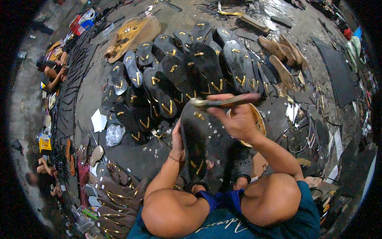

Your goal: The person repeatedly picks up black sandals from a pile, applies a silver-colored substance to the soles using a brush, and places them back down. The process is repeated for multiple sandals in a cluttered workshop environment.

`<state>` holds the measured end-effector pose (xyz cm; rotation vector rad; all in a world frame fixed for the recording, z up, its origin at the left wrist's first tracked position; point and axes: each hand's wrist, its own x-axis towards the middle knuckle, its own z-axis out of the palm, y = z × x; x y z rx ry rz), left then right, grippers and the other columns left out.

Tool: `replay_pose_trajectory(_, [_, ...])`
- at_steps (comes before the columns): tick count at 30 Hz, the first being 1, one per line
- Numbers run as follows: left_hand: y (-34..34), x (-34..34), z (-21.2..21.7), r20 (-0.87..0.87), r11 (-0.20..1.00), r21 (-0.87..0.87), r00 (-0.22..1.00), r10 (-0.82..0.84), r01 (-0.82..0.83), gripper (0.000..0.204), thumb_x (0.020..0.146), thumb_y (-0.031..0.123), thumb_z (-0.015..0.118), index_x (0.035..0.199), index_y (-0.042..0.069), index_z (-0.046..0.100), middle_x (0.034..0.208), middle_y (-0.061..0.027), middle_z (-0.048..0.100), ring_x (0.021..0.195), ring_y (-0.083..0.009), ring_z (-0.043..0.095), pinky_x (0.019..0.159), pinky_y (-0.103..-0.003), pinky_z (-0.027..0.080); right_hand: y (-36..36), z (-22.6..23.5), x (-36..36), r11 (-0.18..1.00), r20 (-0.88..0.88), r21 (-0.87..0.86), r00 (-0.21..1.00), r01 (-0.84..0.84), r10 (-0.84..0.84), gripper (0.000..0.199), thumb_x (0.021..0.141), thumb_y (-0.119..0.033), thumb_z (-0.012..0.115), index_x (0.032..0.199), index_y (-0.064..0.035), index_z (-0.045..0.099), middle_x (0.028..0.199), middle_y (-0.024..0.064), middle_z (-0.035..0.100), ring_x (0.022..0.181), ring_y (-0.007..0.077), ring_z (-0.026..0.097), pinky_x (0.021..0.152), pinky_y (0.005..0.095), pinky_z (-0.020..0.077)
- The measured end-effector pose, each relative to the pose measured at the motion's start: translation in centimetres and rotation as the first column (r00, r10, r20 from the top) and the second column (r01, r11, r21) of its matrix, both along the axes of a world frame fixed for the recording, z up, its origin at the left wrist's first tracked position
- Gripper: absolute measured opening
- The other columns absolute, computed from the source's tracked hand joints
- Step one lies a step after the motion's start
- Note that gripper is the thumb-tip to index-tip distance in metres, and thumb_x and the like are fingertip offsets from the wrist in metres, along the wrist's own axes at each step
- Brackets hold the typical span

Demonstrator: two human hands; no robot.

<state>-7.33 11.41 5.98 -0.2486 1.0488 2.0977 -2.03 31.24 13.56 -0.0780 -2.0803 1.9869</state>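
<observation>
My left hand [178, 140] grips the side of a black sandal sole [193, 137] that stands tilted up in front of my knees. Gold strap ends show near its top and bottom. In my right hand [239, 124] is a brush [234, 100], its handle slightly blurred. The pale brush head lies at the sole's top edge; whether it touches cannot be told. Partly behind my right hand sits a round tub [259, 119] with a yellowish rim. Beyond my hands lie several dark soles [205, 59] with gold strap ends, crowded together on the floor.
A brown-stained sheet [137, 34] lies at the far left. Brown shoe forms [278, 51] and a flat black sheet [334, 69] are at the right. Finished-looking brown sandals [115, 195] pile up at lower left. A clear plastic bag [115, 134] lies nearby. Two people sit along the left side.
</observation>
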Motion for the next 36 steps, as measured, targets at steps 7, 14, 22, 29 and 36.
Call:
replay_pose_trajectory(7, [-1.9,0.3,-0.3,-0.107,0.99,0.139,0.994,0.036,-0.021,0.054,0.102,0.044,0.036,0.143,0.008,0.042,0.136,-0.0153,0.053,0.121,-0.0293,0.055,0.103,-0.045,0.046,-3.3,-2.7,-3.1,0.955,-0.324,0.275,0.946,0.115,-0.02,0.028,0.077,-0.006,0.069,0.104,-0.01,0.068,0.102,0.0144,0.069,0.094,0.0336,0.066,0.082,0.0396,0.051])
replay_pose_trajectory(14, [-1.9,-0.7,-0.8,-0.018,0.924,0.381,0.999,0.033,-0.024,0.065,0.097,0.051,0.032,0.143,0.005,0.041,0.139,-0.018,0.049,0.123,-0.033,0.053,0.104,-0.047,0.045,-1.8,-2.8,-1.9,0.928,-0.241,0.333,0.966,0.17,-0.091,0.023,0.08,-0.003,0.07,0.102,-0.0061,0.068,0.098,0.0123,0.07,0.094,0.0282,0.067,0.083,0.0381,0.0497])
replay_pose_trajectory(22, [-0.3,0.6,1.2,0.028,0.935,0.355,1.0,0.002,-0.012,0.059,0.101,0.048,0.033,0.144,0.008,0.04,0.138,-0.0153,0.05,0.122,-0.0279,0.054,0.104,-0.044,0.044,1.6,-2.7,-6.1,0.91,-0.081,0.379,0.985,0.17,-0.15,0.026,0.081,-0.015,0.073,0.104,-0.0059,0.068,0.094,0.0107,0.069,0.089,0.0307,0.066,0.081,0.041,0.0503])
replay_pose_trajectory(29, [-3.6,-0.2,-1.0,-0.131,0.926,0.367,0.981,0.141,-0.084,0.059,0.101,0.043,0.028,0.144,0.005,0.038,0.141,-0.0185,0.046,0.125,-0.0318,0.051,0.105,-0.047,0.044,1.9,-3.1,-6.2,0.967,0.064,0.252,0.996,0.039,-0.057,0.029,0.081,-0.005,0.072,0.109,-0.0085,0.067,0.105,0.0124,0.069,0.092,0.0247,0.067,0.086,0.0378,0.0509])
replay_pose_trajectory(36, [-9.7,-3.1,-3.0,-0.318,0.93,0.331,0.909,0.267,-0.158,0.07,0.096,0.049,0.031,0.143,-0.002,0.035,0.141,-0.0241,0.044,0.129,-0.0424,0.045,0.11,-0.048,0.036,-7.5,-5.3,5.0,0.781,-0.144,0.084,0.768,-0.619,0.624,0.026,0.08,-0.005,0.072,0.107,-0.0048,0.069,0.101,0.0108,0.07,0.101,0.0236,0.065,0.091,0.0352,0.0495])
